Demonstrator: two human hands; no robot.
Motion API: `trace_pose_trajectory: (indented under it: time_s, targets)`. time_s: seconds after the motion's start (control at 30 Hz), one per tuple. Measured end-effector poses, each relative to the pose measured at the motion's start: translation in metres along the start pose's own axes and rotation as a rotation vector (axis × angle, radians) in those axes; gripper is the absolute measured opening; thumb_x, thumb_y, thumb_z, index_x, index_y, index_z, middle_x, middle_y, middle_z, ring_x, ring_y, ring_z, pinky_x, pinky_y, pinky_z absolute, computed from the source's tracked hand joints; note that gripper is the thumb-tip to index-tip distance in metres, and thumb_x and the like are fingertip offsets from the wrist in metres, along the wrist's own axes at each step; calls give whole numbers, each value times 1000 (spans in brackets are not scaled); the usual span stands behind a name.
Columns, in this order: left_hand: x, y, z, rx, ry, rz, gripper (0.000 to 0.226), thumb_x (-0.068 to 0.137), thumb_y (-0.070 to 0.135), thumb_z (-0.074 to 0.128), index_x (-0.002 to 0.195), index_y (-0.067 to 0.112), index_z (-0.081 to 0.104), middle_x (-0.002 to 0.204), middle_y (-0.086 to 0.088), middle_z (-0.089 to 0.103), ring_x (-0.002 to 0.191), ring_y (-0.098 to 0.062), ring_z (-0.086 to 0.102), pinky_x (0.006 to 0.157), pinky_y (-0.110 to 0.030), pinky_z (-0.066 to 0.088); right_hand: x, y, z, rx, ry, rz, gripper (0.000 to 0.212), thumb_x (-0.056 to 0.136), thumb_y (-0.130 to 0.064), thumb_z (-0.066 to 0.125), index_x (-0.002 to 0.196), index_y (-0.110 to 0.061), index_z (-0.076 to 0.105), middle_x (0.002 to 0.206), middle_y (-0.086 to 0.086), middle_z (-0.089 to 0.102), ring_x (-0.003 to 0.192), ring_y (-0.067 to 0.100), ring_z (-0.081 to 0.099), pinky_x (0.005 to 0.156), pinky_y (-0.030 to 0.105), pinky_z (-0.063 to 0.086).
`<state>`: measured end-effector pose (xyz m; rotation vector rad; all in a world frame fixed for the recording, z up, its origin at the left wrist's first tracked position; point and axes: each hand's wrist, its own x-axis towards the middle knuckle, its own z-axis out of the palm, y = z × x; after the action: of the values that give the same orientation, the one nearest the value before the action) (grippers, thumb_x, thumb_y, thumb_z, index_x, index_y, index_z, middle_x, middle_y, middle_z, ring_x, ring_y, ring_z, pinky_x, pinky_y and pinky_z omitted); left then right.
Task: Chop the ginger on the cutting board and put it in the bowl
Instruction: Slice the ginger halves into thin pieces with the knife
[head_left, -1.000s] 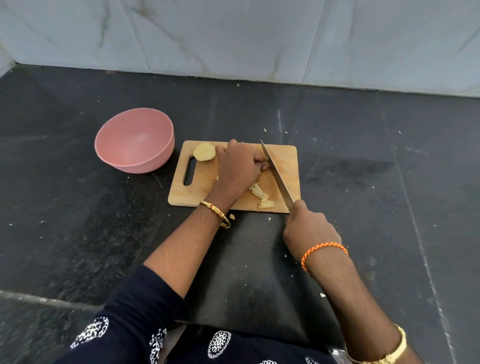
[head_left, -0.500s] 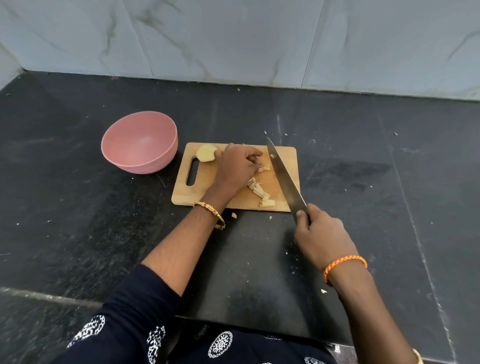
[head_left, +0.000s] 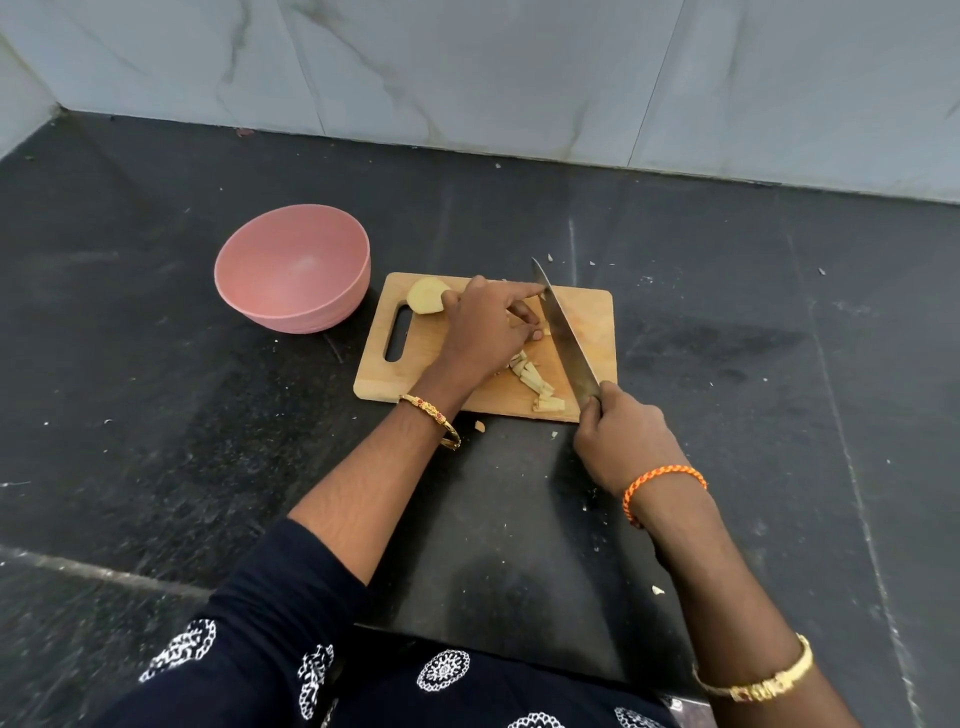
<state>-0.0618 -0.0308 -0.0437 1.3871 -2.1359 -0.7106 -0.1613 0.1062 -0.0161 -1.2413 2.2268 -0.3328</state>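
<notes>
No legible writing. Your left hand pins ginger mid cutting board; right hand clamped on knife at board's near edge. Bowl just left; counter right open.

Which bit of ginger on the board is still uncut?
The rounded ginger chunk at the cutting board's far left corner, beside the handle slot. It is whole and smooth; the others are thin cut strips near the knife.

A pink bowl and a light tan wooden cutting board are set on a black speckled bench. Pale yellow ginger pieces are seen. An orange braided bracelet and a navy white-patterned sleeve are worn.
</notes>
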Motion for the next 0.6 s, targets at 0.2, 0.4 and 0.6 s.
trace_pose_trajectory:
  time_s: [0.2, 0.4, 0.6]
  targets:
    - [0, -1, 1, 31, 17, -30, 54, 81, 30, 69, 132, 28, 50, 93, 11, 72, 121, -17, 41, 79, -32, 17, -3, -5, -2, -77, -61, 38, 17, 98, -26, 33, 98, -14, 45, 92, 14, 56, 85, 33, 60, 79, 41, 52]
    - [0, -3, 5, 17, 37, -55, 53, 80, 28, 70, 130, 24, 53, 94, 10, 72, 122, -16, 42, 80, -31, 16, -43, 20, -15, -45, -101, 45, 24, 99, -31, 31, 94, -17, 50, 83, 11, 58, 77, 31, 58, 70, 34, 48]
    - [-2, -3, 4, -5, 45, -64, 55, 81, 23, 70, 132, 23, 50, 93, 9, 73, 124, -15, 43, 83, -32, 19, -48, 23, -17, 38, -8, 18, 27, 98, -31, 35, 76, -20, 46, 70, 8, 57, 65, 25, 56, 59, 33, 46]
